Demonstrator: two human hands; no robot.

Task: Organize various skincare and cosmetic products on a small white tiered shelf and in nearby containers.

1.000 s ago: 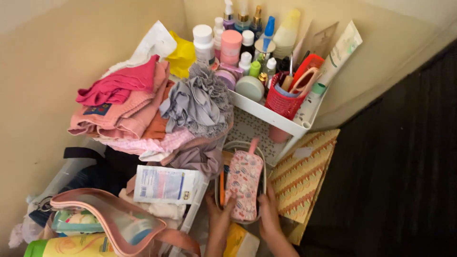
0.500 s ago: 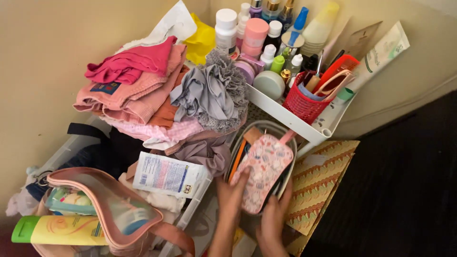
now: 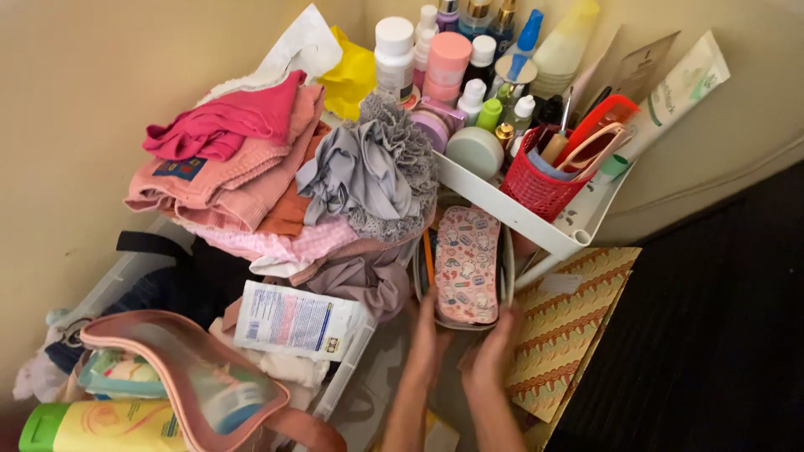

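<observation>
A pink patterned pouch [image 3: 467, 264] lies inside a small clear oval container [image 3: 505, 276], with an orange pencil-like stick beside it. The container sits partly under the white shelf tray [image 3: 502, 211]. My left hand [image 3: 428, 335] grips the container's near left rim. My right hand [image 3: 494, 351] holds its near right rim. Both hands are motion-blurred.
A pile of pink and grey clothes [image 3: 251, 167] rises on the left. Several bottles and jars [image 3: 452, 59] and a red basket [image 3: 536, 186] fill the tray. A patterned yellow folder [image 3: 569, 322] leans at right. A white packet [image 3: 293, 320], pink-trimmed clear bag [image 3: 184, 377] and yellow bottle [image 3: 109, 427] lie near.
The container with the pouch has moved away from me, in under the white tray. The pouch now lies flat inside it. Both hands followed it forward.
</observation>
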